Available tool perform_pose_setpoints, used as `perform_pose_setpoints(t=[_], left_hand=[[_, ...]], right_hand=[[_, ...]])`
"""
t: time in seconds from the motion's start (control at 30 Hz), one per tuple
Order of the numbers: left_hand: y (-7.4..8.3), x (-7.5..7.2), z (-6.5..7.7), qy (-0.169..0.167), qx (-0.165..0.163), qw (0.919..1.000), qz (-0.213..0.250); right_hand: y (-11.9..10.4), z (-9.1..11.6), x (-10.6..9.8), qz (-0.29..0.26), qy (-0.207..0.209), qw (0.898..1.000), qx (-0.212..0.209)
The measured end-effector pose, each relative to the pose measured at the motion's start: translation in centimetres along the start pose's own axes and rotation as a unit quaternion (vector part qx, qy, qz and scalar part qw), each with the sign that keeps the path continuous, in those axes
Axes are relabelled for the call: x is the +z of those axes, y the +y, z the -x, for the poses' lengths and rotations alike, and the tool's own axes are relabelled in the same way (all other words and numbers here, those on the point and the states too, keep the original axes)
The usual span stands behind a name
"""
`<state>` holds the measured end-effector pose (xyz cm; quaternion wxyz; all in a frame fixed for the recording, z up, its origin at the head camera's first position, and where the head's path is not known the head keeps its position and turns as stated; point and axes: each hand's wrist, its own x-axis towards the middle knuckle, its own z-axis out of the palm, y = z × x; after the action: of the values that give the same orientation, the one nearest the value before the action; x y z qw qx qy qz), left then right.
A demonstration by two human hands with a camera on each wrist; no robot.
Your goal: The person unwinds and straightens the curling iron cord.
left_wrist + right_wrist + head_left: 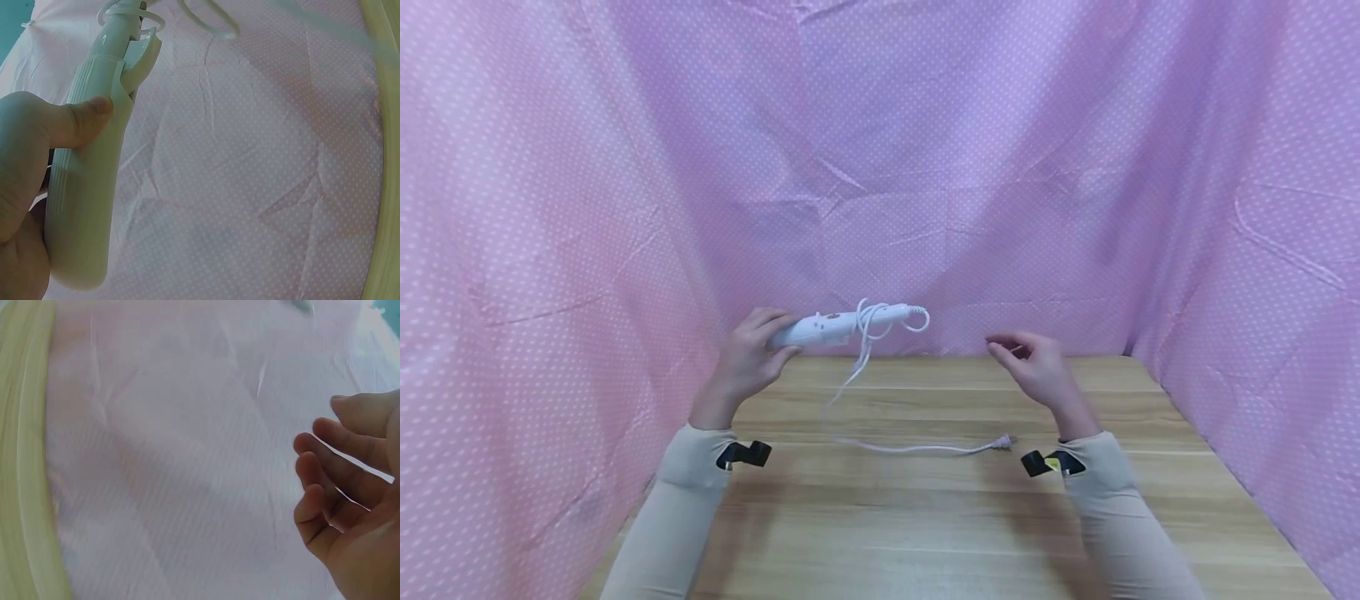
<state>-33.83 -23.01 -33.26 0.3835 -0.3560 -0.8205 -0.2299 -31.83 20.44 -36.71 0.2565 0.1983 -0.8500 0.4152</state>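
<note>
Your left hand (748,354) grasps the white hair iron (820,329) above the counter (887,542); your right hand (1037,367), holding nothing, has loosely curved fingers. If the plug (1002,442) catches, the looped cord (917,451) could unwind.

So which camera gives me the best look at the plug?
The head view: there the plug shows whole at the end of the white cord, against the wooden tabletop. I can't make the plug out in either the left or right wrist view.

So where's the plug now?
In the head view, the plug lies on the table, right of centre, appearing left of the right wrist's camera.
</note>
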Motion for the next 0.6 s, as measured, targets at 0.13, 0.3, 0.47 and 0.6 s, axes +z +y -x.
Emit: perform_pose_setpoints(t=[0.13,0.3,0.47,0.6], left_hand=[[0.2,0.1,-0.4,-0.002,-0.003,1.0000,-0.003],[0.5,0.2,-1.0,-0.005,0.001,1.0000,0.001],[0.7,0.4,-1.7,-0.002,0.006,1.0000,0.001],[0.8,0.6,-1.9,-0.001,0.008,1.0000,0.002]], right_hand=[[-1.9,-0.2,1.5,-0.051,0.020,0.998,-0.015],[-3.4,-0.5,3.0,-0.112,0.039,0.993,-0.023],[-4.9,-1.0,4.4,-0.155,0.071,0.984,-0.046],[-7.2,-1.1,5.2,-0.157,0.087,0.979,-0.094]])
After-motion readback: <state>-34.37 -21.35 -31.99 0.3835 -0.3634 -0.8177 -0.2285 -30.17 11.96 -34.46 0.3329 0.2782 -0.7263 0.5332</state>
